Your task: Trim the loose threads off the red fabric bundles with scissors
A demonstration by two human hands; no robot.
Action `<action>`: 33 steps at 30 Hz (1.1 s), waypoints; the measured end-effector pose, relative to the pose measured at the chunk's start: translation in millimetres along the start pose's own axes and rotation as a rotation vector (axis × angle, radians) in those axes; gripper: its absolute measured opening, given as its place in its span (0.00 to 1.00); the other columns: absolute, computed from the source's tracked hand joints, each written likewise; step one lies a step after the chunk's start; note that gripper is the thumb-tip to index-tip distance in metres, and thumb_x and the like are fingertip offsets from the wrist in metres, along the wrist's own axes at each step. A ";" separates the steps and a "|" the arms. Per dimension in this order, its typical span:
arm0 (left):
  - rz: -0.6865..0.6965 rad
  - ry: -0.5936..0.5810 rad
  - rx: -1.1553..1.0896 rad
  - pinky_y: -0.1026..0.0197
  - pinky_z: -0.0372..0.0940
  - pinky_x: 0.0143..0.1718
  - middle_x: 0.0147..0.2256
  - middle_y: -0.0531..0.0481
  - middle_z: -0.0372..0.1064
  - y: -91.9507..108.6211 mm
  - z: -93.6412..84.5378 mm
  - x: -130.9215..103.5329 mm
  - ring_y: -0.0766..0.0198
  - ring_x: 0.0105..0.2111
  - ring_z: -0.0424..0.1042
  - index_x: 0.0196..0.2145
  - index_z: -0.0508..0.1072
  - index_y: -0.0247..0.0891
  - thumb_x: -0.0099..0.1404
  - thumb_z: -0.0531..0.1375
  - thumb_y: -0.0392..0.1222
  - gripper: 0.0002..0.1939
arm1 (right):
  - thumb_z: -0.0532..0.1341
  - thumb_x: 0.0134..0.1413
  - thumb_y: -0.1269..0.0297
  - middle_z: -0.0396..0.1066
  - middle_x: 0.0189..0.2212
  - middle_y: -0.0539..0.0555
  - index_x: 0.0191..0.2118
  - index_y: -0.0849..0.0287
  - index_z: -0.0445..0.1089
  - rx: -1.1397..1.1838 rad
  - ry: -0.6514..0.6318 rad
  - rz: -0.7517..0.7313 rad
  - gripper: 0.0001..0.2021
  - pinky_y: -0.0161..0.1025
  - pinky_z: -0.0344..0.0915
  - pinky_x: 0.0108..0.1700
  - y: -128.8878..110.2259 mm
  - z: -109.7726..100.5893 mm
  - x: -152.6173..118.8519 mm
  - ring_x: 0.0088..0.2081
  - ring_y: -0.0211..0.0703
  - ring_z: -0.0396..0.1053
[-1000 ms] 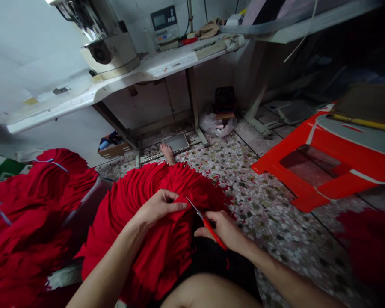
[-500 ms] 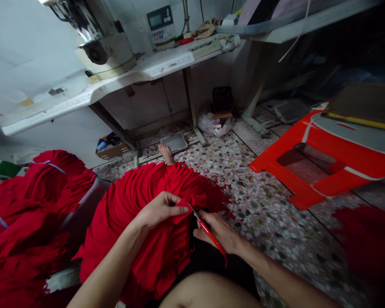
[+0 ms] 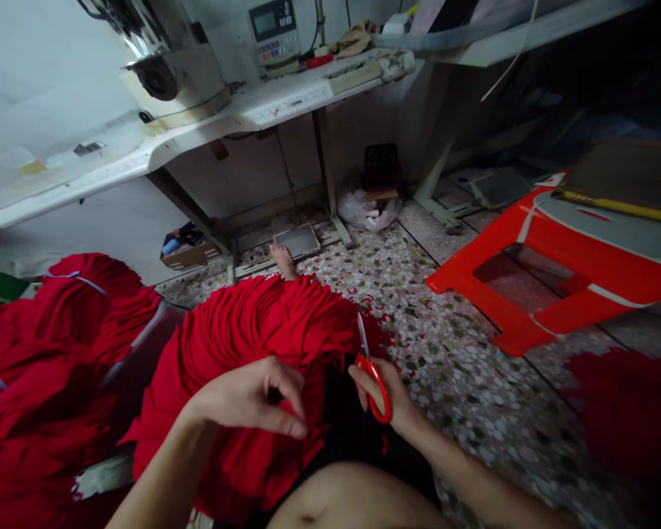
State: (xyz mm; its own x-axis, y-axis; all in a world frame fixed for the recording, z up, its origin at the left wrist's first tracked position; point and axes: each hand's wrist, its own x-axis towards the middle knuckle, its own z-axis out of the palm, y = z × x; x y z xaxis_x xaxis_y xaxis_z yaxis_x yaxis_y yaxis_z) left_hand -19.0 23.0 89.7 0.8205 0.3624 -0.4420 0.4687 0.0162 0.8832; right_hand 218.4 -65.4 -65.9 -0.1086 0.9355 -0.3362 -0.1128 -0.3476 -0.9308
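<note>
Because the cloth lies in limp folds left of the stool, each layer should handle light and soft, best pinched by its edge. Your left hand curls loosely, pinching nothing visible; your right hand, nearer the stool, grips the scissors, tips away.

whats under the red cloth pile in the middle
A bare foot shows past the far edge of the red cloth pile, and black clothing at its near right; whatever lies directly beneath is covered.

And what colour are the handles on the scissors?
The handles of the scissors are red, seen best in the head view.
</note>
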 end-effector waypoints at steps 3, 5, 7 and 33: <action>-0.141 -0.116 -0.048 0.63 0.66 0.27 0.29 0.44 0.75 -5.7 -4.8 -29.4 0.62 0.26 0.72 0.38 0.86 0.37 0.65 0.69 0.53 0.16 | 0.70 0.53 0.40 0.63 0.12 0.43 0.26 0.55 0.63 0.020 0.017 0.037 0.25 0.32 0.51 0.21 -2.7 -6.4 4.5 0.15 0.34 0.57; -0.216 0.017 -0.128 0.64 0.66 0.24 0.29 0.45 0.75 -13.3 -11.1 -42.8 0.63 0.23 0.72 0.39 0.84 0.35 0.65 0.68 0.54 0.17 | 0.72 0.50 0.41 0.63 0.12 0.43 0.26 0.55 0.64 0.011 0.023 0.045 0.25 0.32 0.52 0.20 -6.8 -8.9 10.0 0.14 0.35 0.58; -0.202 0.276 -0.136 0.66 0.63 0.23 0.26 0.49 0.72 -19.2 -18.7 -47.2 0.66 0.21 0.70 0.37 0.82 0.34 0.67 0.67 0.54 0.18 | 0.73 0.48 0.42 0.64 0.13 0.43 0.26 0.55 0.63 -0.009 0.029 0.024 0.25 0.33 0.54 0.21 -13.0 -8.5 17.3 0.15 0.35 0.59; 0.033 0.604 -0.376 0.67 0.59 0.31 0.27 0.54 0.69 -6.0 -27.1 26.7 0.70 0.26 0.64 0.30 0.76 0.32 0.58 0.74 0.49 0.17 | 0.67 0.57 0.38 0.65 0.17 0.44 0.31 0.56 0.65 -0.109 -0.260 0.042 0.25 0.32 0.53 0.21 -7.0 -5.6 -3.6 0.18 0.36 0.61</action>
State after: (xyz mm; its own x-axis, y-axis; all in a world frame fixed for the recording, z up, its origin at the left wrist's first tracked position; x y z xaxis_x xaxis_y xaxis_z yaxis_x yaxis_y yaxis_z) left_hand -8.8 57.8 76.9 0.4561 0.8197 -0.3464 0.2129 0.2775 0.9368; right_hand 225.2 -66.1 -59.0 -0.3621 0.8680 -0.3398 0.0026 -0.3636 -0.9316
